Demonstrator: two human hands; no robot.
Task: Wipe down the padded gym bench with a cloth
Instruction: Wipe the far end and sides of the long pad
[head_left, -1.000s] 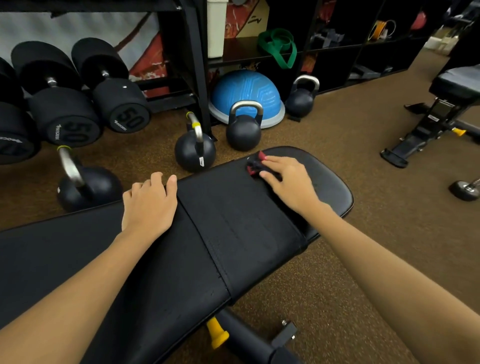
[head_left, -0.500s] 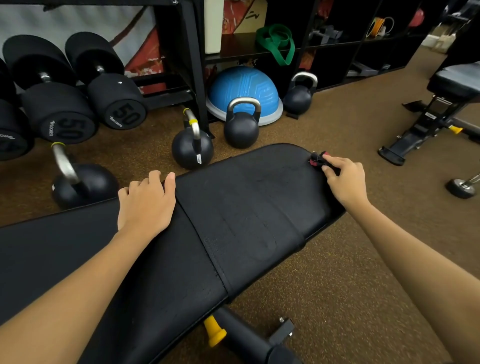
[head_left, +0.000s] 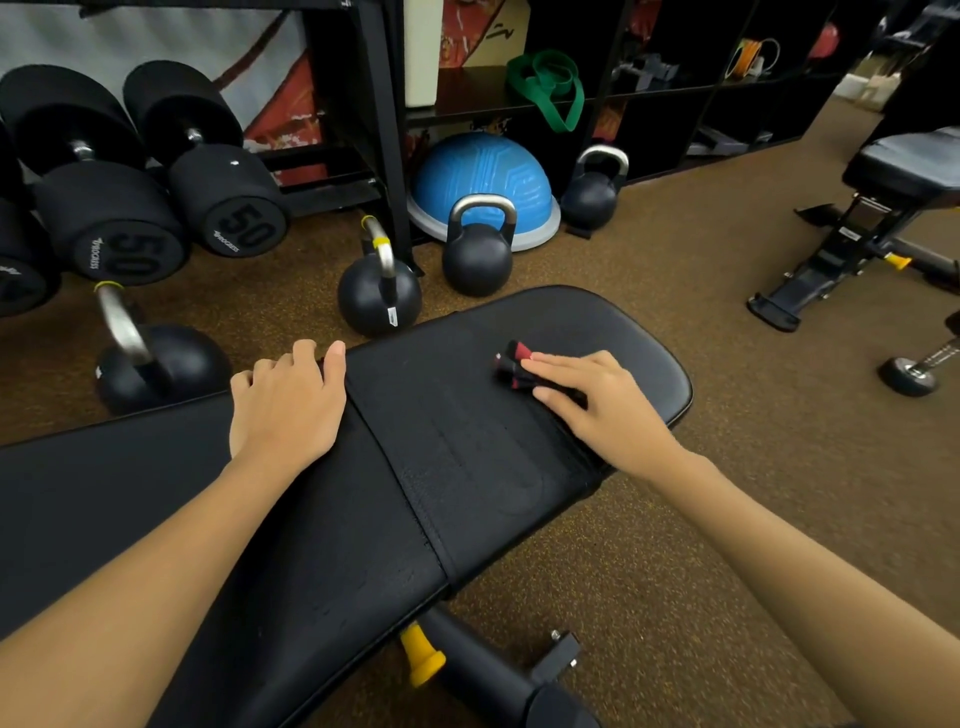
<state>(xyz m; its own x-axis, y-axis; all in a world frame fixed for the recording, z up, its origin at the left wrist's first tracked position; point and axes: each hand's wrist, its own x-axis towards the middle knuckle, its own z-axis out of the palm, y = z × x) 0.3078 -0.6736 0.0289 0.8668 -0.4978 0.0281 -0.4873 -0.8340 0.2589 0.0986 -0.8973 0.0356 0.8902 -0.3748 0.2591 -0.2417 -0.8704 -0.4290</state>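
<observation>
Bench long axis runs 8 to 2 o'clock. Right hand presses a bunched black-red cloth flat-fingered on the 2 o'clock pad. Left hand rests open, fingers over the far edge.

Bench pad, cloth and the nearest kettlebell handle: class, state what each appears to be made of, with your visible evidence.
Bench pad: likely vinyl or faux leather, smooth black with soft sheen, a stitched seam and fine creases. Cloth: probably a knit or woven fabric, matte black with red edges, bunched under the right hand. Kettlebell handle: bare metal, grey and reflective, with a yellow band.
</observation>
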